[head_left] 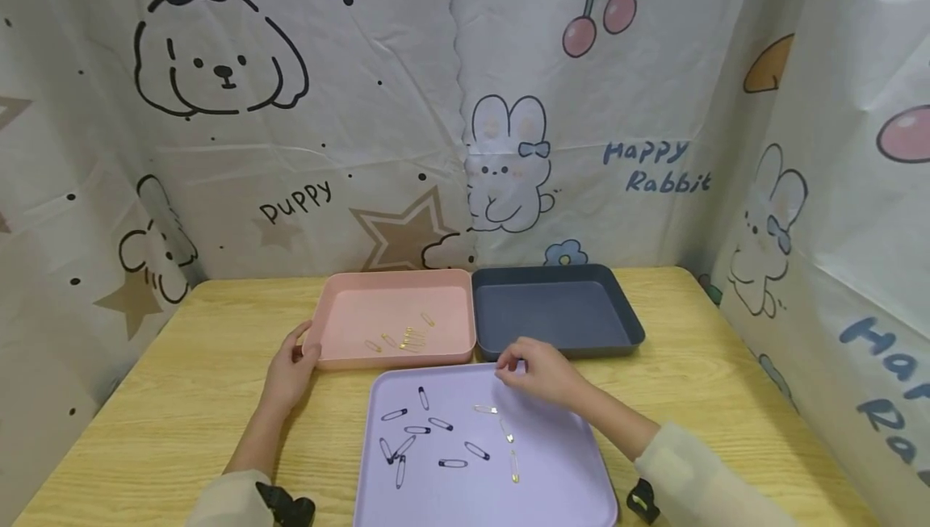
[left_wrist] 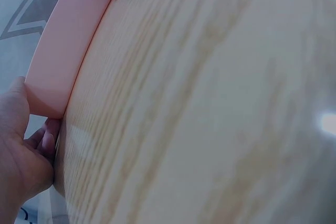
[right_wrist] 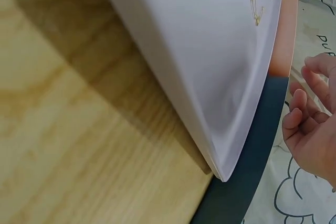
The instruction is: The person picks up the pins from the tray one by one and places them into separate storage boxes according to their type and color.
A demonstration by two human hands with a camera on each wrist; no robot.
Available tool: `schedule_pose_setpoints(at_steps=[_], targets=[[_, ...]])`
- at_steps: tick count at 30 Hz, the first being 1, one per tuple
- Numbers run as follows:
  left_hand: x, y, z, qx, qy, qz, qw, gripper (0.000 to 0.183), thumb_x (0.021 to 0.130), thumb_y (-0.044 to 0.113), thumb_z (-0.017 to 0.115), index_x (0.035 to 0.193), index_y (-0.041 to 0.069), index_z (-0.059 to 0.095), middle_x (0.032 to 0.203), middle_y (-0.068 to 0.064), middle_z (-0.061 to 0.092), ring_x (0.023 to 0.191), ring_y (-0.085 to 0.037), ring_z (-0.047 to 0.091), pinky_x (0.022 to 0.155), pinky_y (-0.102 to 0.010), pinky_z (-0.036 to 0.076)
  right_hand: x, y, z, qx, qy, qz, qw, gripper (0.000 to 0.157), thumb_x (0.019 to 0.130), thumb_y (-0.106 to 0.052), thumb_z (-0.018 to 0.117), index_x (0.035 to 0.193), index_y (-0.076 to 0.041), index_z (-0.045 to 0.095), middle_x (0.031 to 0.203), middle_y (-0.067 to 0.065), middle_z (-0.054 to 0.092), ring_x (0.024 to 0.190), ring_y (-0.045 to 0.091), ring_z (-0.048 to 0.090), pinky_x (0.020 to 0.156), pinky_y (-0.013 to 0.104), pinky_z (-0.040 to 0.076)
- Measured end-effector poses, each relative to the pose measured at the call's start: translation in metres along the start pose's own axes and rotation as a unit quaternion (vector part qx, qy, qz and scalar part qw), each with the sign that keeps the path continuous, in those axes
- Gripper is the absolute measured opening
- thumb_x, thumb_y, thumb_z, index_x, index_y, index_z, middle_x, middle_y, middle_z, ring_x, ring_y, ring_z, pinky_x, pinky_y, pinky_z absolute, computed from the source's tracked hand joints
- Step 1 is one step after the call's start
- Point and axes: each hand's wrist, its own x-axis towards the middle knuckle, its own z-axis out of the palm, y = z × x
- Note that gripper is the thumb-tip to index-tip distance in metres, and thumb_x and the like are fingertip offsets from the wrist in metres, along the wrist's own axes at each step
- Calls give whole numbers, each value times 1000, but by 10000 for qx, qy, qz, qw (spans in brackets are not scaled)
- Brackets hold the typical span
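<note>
My left hand holds the near left corner of the pink tray; in the left wrist view the thumb lies at its rim and the curled fingers at its base. Several gold safety pins lie inside that tray. Over the far edge of the lilac tray hovers my right hand, fingers loosely bent, with nothing visible between them in the right wrist view. On the lilac tray, three gold safety pins lie below the right hand, and several black safety pins are scattered on the left.
A dark blue tray stands beside the pink one, behind the lilac tray. All rest on a wooden table. A printed cloth hangs behind the table and along its sides.
</note>
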Motion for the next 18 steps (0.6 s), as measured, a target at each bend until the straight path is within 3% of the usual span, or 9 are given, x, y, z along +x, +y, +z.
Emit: schedule_pose_setpoints(at_steps=[8,18], targets=[[-2,0,-1,16,7,-24,10000,58,98,38,38,150,19,21,122,-17,44,100,-23,40,79,-31,37,-8,1,13,7,-597,30,9982,3,81,-19,70,82,-17,68,74,-8,57,67,3,47,61,19,40],[-1,1,0,-40,-3,-48,10000,58,98,38,38,150,19,21,125,-19,43,105,-26,40,84,-36,36,-13,1,22,13,-1017,30,9948,4,78,-19,71,76,-18,67,64,-12,52,60,-2,43,57,17,38]])
